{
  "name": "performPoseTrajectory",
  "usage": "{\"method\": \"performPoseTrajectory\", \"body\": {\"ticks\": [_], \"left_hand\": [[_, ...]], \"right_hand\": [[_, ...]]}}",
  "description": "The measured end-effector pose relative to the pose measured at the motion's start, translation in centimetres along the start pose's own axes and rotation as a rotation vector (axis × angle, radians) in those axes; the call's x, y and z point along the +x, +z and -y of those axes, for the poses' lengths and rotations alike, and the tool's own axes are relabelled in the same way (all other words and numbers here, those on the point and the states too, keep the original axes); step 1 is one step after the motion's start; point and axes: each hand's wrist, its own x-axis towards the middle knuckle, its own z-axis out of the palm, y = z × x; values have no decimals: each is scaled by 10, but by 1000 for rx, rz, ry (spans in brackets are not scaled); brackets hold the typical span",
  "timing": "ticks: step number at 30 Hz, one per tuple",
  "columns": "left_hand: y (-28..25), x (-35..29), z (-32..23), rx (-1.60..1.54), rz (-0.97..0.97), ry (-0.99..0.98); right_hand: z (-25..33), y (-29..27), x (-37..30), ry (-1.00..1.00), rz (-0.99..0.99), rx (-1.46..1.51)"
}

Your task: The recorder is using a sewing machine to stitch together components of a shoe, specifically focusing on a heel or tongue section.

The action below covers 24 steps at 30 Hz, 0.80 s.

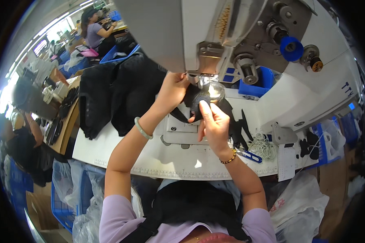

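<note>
Under the head of a white sewing machine (221,50), I hold a small piece of black fabric (196,99) between both hands. My left hand (173,90) is closed on its left edge, close to the presser foot, with the fingertips partly hidden. The thumb and fingers of my right hand (215,123) pinch the near right side of the same piece. A bright lamp spot and a clear round guard (215,92) sit just beyond the fabric. More black pieces (237,127) hang together to the right of my right hand.
A pile of black fabric (121,89) covers the table's left side. Blue-handled snips (250,156), a tangle of pale thread (264,146) and a paper sheet (286,162) lie at right. A blue bin (258,83) stands behind. Another person (96,32) sits at far left.
</note>
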Motion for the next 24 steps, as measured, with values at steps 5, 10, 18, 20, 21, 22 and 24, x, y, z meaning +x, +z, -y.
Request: {"method": "performPoseTrajectory", "body": {"ticks": [5,10,18,20,21,22,24], "left_hand": [[-4,19,33,-117,-10,311],[-20,6,29,197,-195,207],[-36,-49,35,1035,288,749],[-38,-48,39,1178,124,693],[-38,-46,36,1194,84,698],[-37,-45,38,1202,21,696],[-31,-46,43,1156,-94,711]], "right_hand": [[-6,0,5,-55,13,-45],[1,-12,3,-13,74,-146],[-18,-171,9,-73,-241,-1314],[-22,-175,18,255,-32,-1282],[-24,-177,20,236,-44,-1285],[-26,-177,22,240,-34,-1286],[-30,-178,24,216,-170,-1141]]}}
